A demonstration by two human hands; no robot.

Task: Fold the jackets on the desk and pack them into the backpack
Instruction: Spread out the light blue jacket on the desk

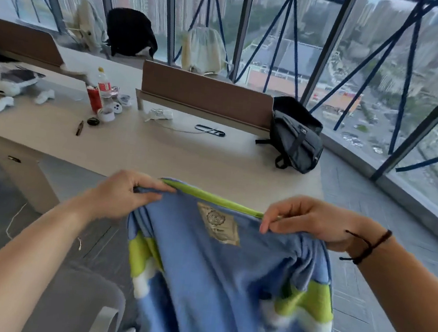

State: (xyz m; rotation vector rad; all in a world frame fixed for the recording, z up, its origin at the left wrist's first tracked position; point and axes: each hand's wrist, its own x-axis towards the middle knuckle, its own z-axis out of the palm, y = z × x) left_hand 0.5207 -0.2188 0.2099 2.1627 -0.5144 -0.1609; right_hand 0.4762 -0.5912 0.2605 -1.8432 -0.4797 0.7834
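Note:
A blue jacket [215,280] with green and white bands and a tan label hangs in front of me, below the near edge of the beige desk [172,155]. My left hand [124,196] pinches its top edge at the left, beside the green collar. My right hand [312,220] pinches the same edge at the right. Both hold the jacket up in the air, spread between them. A black backpack [296,135] stands on the desk's far right corner, leaning against the brown divider panel [206,96], with its top open.
On the desk's left part stand a red can [94,98], a clear bottle [104,83], white controllers [2,104], a pen [79,128] and a cable [210,130]. A grey chair [82,303] is at my lower left. Glass walls run behind and to the right.

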